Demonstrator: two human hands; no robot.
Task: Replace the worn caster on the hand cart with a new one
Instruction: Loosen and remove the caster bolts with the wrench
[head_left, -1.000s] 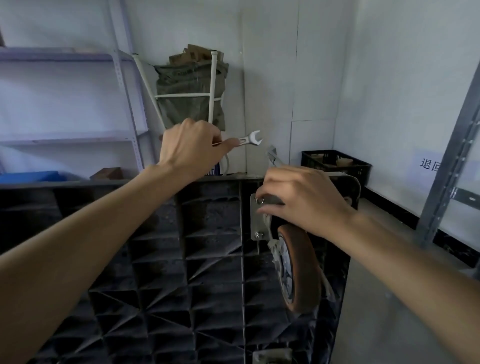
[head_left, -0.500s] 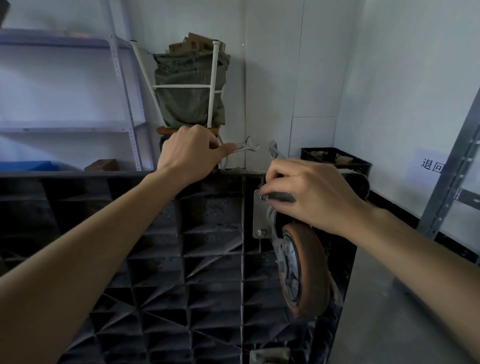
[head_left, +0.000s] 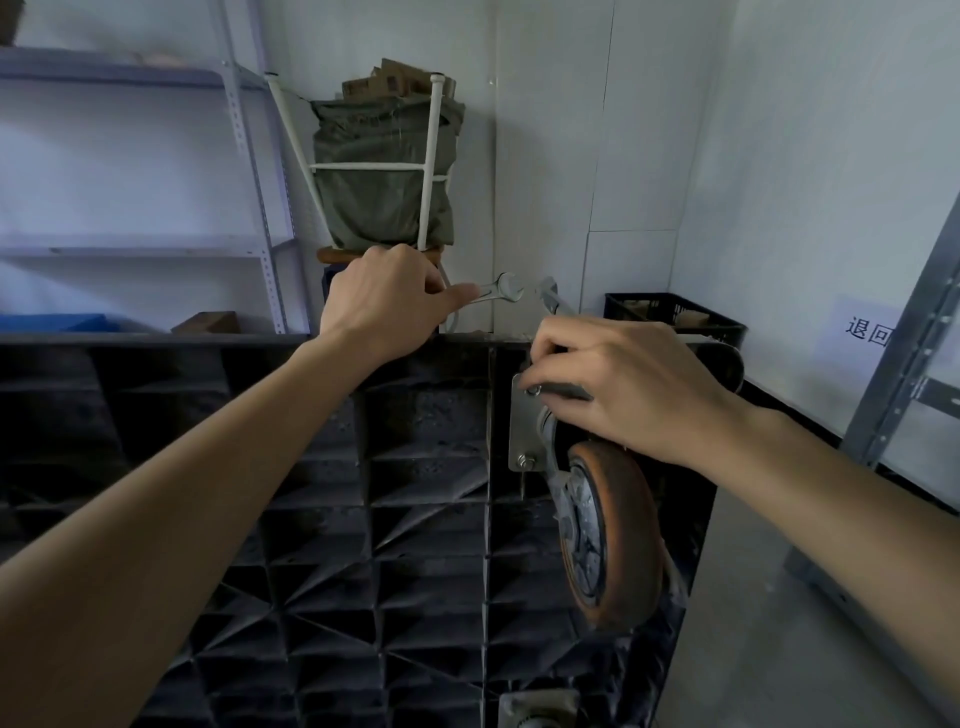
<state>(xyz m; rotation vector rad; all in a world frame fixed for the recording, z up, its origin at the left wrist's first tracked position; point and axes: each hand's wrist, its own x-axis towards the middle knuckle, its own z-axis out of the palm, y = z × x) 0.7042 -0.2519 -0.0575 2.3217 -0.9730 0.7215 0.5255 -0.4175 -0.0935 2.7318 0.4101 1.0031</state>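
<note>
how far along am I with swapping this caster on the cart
Early. Done: the cart is tipped up, underside facing you. In hand: the left hand holds one wrench behind the top edge; the right hand holds another at the caster plate. Left: the worn caster is still bolted on; no new one visible.
</note>
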